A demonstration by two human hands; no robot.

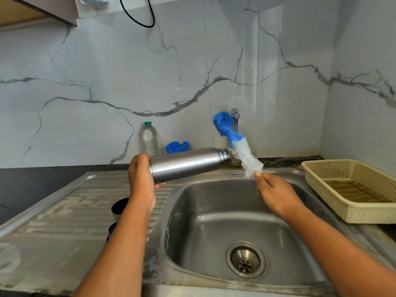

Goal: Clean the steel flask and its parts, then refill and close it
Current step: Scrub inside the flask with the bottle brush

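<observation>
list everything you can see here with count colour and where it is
brushed steel flask: 1, silver, held level over the sink edge, open mouth to the right
bristle bottle brush: 1, blue and white, bent, beside the flask's mouth
steel sink: 1, grey, centre, with a drain strainer
wall tap: 1, chrome, behind the brush
clear plastic bottle: 1, green cap, against the back wall
blue plastic holder: 1, behind the flask
perforated plastic basket: 1, cream, right of the sink
dark round parts: 2, on the drainboard, partly hidden by the left forearm
black cable: 1, top of the wall
left hand: grips the flask's base
right hand: pinches the brush's lower end
</observation>
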